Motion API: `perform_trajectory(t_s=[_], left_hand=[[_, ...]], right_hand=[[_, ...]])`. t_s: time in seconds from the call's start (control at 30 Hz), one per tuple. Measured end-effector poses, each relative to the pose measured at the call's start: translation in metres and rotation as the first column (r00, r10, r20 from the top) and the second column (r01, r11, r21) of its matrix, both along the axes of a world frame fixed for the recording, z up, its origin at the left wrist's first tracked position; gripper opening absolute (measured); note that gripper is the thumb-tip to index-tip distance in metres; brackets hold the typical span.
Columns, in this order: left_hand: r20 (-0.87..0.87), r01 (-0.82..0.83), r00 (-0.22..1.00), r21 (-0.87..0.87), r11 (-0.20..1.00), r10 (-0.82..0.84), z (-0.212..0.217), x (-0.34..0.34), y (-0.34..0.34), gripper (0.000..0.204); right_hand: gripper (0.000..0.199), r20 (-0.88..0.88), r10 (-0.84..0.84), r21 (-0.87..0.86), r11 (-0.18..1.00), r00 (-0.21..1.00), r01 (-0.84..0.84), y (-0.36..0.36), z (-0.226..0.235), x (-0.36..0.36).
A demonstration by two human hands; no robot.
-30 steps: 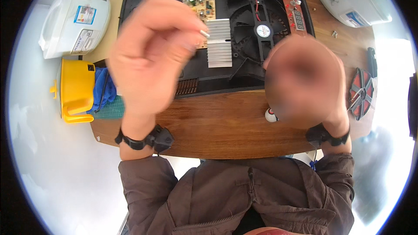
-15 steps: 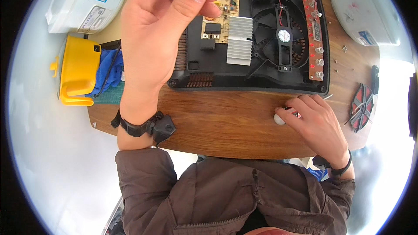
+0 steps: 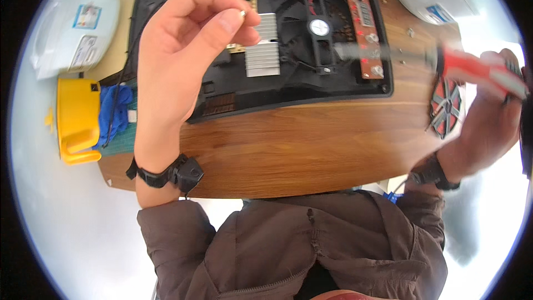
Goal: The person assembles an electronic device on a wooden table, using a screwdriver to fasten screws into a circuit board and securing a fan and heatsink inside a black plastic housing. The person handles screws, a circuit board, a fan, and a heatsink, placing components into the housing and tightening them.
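Left hand (image 3: 183,50) raised above left half of opened black appliance (image 3: 266,83), thumb and forefinger pinched together on tiny pale screw (image 3: 242,14). Right hand (image 3: 488,116) off appliance's right end, closed round red-handled screwdriver (image 3: 472,69), blurred shaft pointing toward appliance's red circuit strip (image 3: 361,22). Silver heat sink (image 3: 264,50) just right of left hand. Appliance sits on wooden table (image 3: 311,144). Yellow container (image 3: 78,114) well left of appliance.

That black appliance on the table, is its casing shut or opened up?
Opened up: the black appliance has no cover, so its cooling fan, silver heat sink and circuit boards show.
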State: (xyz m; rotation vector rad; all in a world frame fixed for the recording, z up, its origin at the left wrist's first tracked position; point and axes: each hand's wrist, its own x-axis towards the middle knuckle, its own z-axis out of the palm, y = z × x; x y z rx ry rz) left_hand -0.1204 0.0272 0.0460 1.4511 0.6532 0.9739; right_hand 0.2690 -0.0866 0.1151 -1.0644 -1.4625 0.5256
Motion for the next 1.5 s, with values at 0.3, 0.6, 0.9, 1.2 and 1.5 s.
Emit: perform_trajectory(t_s=[0.3,0.6,0.9,1.2,1.5], left_hand=[[0.184,-0.069,0.978,-0.157,0.985,0.098,-0.018,0.023,-0.010,0.011],[0.338,0.028,0.940,-0.189,0.982,0.038,-0.026,0.020,-0.005,0.011],[0.313,-0.002,0.949,-0.112,0.994,0.038,-0.024,0.022,-0.006,0.011],[0.333,0.008,0.943,-0.088,0.996,0.022,-0.028,0.020,-0.003,0.012],[0.171,-0.082,0.983,0.105,0.991,0.063,-0.029,0.014,0.005,0.011]], right_hand=[[0.053,-0.230,0.045,0.018,0.999,0.972,-0.042,0.035,-0.057,-0.050],[0.054,-0.276,-0.049,-0.008,0.999,0.960,0.048,0.036,-0.064,-0.061],[0.051,-0.300,-0.060,-0.036,0.998,0.952,0.051,0.038,-0.070,-0.065],[0.050,-0.305,-0.043,0.016,0.999,0.951,0.050,0.040,-0.075,-0.065],[0.058,-0.300,-0.095,-0.029,0.996,0.949,0.090,0.039,-0.077,-0.073]])
